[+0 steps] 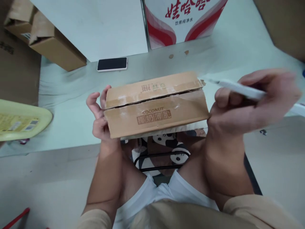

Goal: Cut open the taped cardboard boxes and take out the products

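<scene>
A brown cardboard box [156,106] printed with "COCONUT" is held up in front of me, tilted. Along its upper long edge runs a dark gap, with clear tape and a torn corner at the right end. My left hand [100,116] grips the box's left end, fingers bent around it. In my right hand [252,101], closed and blurred, is a slim white pen-shaped tool [243,89]. Its narrow tip points left toward the torn corner; whether it touches is unclear. Part of the right hand lies beside the box's lower right corner.
On the pale green table [71,117] lies a phone [112,64]. Behind stand a white panel [100,25], a red-and-white carton [183,25] and brown boxes [57,47]. A yellow bottle [23,121] lies at left. Two brown scraps [171,56] rest near the carton.
</scene>
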The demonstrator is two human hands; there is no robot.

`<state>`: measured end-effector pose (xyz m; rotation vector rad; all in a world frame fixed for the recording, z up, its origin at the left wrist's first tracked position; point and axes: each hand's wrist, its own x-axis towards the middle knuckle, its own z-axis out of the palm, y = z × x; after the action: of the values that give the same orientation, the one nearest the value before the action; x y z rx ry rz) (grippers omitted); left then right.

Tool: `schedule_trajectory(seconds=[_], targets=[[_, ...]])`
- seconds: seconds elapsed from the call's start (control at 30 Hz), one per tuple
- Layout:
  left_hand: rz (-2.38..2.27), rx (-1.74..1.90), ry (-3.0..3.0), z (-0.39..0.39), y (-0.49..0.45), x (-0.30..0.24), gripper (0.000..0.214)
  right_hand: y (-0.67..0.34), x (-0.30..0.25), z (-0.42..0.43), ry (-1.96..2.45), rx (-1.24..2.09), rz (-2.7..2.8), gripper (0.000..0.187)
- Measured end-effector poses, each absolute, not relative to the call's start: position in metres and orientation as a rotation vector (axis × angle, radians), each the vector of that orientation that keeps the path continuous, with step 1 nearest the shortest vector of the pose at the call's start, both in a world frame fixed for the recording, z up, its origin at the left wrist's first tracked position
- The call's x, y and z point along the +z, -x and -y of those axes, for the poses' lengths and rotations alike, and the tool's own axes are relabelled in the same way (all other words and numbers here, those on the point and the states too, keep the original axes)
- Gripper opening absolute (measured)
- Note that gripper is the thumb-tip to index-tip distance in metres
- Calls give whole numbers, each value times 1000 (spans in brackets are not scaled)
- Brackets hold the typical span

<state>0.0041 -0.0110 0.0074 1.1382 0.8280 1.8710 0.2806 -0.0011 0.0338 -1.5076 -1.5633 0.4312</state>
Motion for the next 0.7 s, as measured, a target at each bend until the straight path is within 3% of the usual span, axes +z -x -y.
schedule_trajectory(seconds=[0.27,0.47,0.7], targets=[[-960,1902,-1158,7,6,6,42,-306,-12,-41,1878,464,1471,38],[-1135,1931,-1153,3,16,10,54,-310,-25,-39,2079,461,1663,36],[-1261,1891,-1339,14,17,26,42,-295,-4,-34,1215,477,1325,19]])
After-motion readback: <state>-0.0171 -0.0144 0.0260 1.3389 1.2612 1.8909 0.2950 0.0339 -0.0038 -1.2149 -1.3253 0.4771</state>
